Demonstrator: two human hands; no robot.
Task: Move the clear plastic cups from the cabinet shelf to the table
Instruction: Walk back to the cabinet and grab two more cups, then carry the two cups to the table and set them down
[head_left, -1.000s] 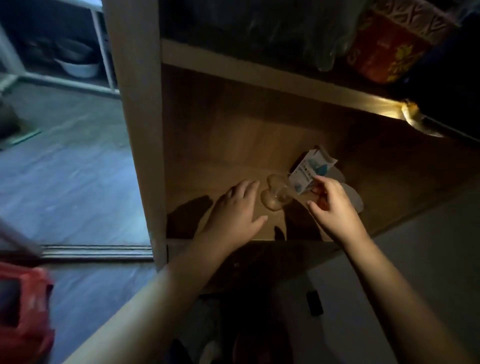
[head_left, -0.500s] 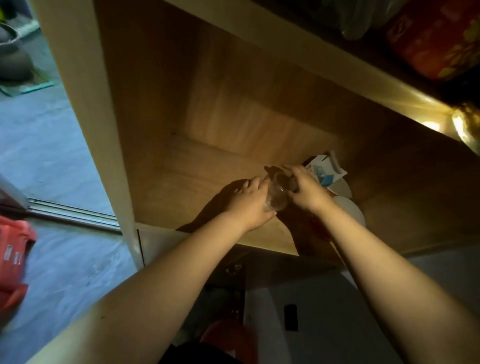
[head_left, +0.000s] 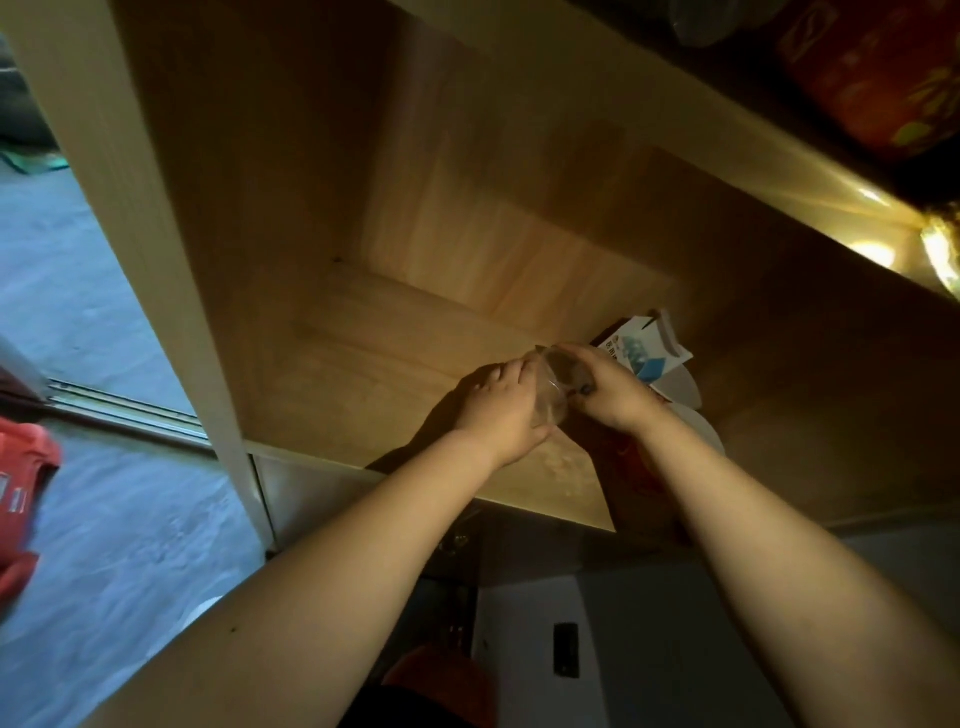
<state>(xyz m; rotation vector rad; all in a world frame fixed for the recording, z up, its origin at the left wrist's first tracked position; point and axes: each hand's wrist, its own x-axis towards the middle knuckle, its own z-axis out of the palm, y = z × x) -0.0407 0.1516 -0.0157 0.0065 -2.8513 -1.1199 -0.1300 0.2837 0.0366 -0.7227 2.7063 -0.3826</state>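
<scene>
A clear plastic cup (head_left: 551, 389) is held between both my hands just above the wooden cabinet shelf (head_left: 363, 364), tilted on its side. My left hand (head_left: 501, 410) presses against its left side with fingers curled. From the right, my right hand (head_left: 610, 389) grips the cup, fingers wrapped over its rim end. Whether it is one cup or a nested stack is hard to tell in the dim light.
A white and blue carton (head_left: 644, 353) and white discs (head_left: 685, 410) lie on the shelf behind my right hand. A red patterned container (head_left: 872, 78) sits on the shelf above. The cabinet's side panel (head_left: 156, 249) stands left; something red (head_left: 21, 499) lies on the floor.
My hands closed in from both sides onto the cup, which had lain loose on the shelf. The view has moved closer to the shelf.
</scene>
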